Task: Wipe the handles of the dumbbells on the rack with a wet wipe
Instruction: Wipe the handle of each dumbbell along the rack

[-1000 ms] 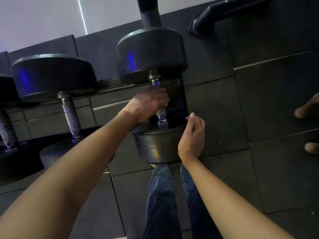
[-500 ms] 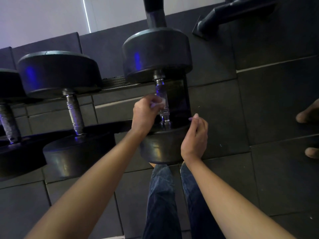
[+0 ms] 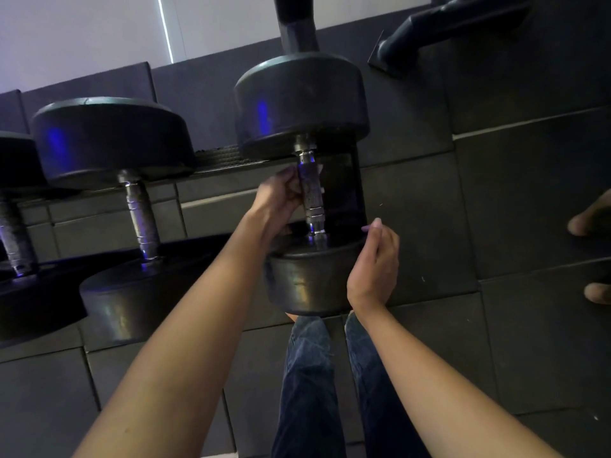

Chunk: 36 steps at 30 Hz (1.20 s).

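Note:
The rightmost dumbbell (image 3: 302, 104) lies on the black rack (image 3: 211, 157), its steel handle (image 3: 310, 193) running toward me. My left hand (image 3: 281, 196) curls round the upper part of this handle from the left. Only pale slivers of the wet wipe (image 3: 321, 167) show past the handle. My right hand (image 3: 373, 262) rests against the right side of the near weight head (image 3: 307, 282), fingers loosely bent and holding nothing. A second dumbbell (image 3: 109, 137) with a bare handle (image 3: 140, 216) lies to the left.
A third dumbbell handle (image 3: 13, 236) shows at the far left edge. A black rack post (image 3: 297, 24) rises behind the weights. My jeans-clad legs (image 3: 310, 385) stand below. Another person's bare feet (image 3: 591, 219) are on the dark floor mats (image 3: 496, 209) at right.
My left hand has slid from the lower end of the handle up to its upper part. My right hand has stayed on the near weight head.

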{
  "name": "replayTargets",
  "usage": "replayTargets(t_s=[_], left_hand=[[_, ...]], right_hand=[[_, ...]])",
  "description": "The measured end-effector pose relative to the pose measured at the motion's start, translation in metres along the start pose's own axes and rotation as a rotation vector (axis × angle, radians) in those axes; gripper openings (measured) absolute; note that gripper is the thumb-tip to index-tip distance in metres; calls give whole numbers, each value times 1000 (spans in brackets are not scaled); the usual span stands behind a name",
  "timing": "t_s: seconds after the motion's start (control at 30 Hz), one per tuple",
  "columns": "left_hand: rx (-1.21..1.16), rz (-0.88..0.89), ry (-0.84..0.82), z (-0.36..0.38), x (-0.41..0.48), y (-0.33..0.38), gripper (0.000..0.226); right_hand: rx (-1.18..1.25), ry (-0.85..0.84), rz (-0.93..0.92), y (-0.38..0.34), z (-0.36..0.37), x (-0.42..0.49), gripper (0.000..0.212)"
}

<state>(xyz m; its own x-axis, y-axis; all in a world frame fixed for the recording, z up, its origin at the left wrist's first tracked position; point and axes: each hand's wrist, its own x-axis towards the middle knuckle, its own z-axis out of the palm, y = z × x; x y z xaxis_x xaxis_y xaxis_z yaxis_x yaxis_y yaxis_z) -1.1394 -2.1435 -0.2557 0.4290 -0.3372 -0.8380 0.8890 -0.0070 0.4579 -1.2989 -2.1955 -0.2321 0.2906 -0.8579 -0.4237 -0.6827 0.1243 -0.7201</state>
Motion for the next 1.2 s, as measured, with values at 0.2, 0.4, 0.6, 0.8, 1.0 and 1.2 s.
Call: replayTargets(t_s=[0.2, 0.4, 0.6, 0.8, 1.0, 1.2], left_hand=[[490, 243, 237, -21, -28, -25, 9], [1472, 1182, -151, -9, -14, -9, 25], [2021, 1429, -670, -15, -7, -11, 35], [2085, 1306, -496, -3, 10, 9, 31], [2011, 1363, -505, -18, 2, 11, 41], [1928, 1342, -481, -31, -14, -16, 40]], right_hand=[[13, -3, -1, 0, -1, 0, 68], [4, -8, 8, -1, -3, -1, 63], [-13, 4, -6, 1, -2, 0, 68], [7, -1, -7, 0, -2, 0, 65], [-1, 14, -17, -1, -2, 0, 69], [-54, 4, 10, 1, -3, 3, 48]])
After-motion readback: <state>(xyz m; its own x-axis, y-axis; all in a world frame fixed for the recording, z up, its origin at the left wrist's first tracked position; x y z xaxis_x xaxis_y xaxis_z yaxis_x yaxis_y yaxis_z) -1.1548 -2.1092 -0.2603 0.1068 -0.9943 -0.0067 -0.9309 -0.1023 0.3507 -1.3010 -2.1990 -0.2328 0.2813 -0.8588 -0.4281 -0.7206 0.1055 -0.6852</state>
